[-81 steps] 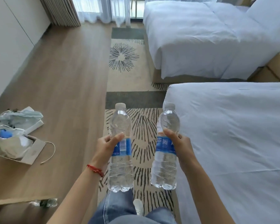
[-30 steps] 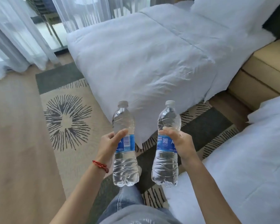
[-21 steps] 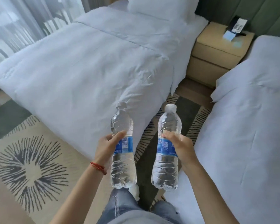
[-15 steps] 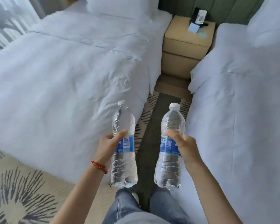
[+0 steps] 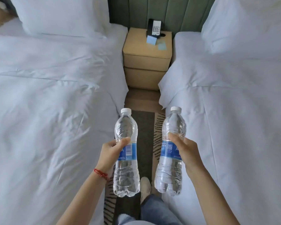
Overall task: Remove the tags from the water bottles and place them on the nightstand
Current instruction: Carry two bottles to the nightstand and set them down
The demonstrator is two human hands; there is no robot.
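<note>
Two clear water bottles with white caps and blue labels stand upright in my hands. My left hand (image 5: 111, 151) grips the left bottle (image 5: 126, 172) around its label. The right bottle (image 5: 169, 169) is held the same way by my right hand (image 5: 187, 151). Ahead, between the two beds, stands the tan nightstand (image 5: 146, 51). Both bottles hang over the narrow aisle, well short of the nightstand. I see no separate tag on either bottle.
A white bed (image 5: 47, 103) lies on the left and another white bed (image 5: 234, 111) on the right. A phone (image 5: 155, 28) and two pale blue notes (image 5: 156, 42) sit on the nightstand top. A striped rug (image 5: 144, 127) covers the aisle floor. My shoe (image 5: 145, 186) shows below.
My view has swung right from the room's floor and window to face the nightstand between the beds. Both hands keep the same grip on the bottles.
</note>
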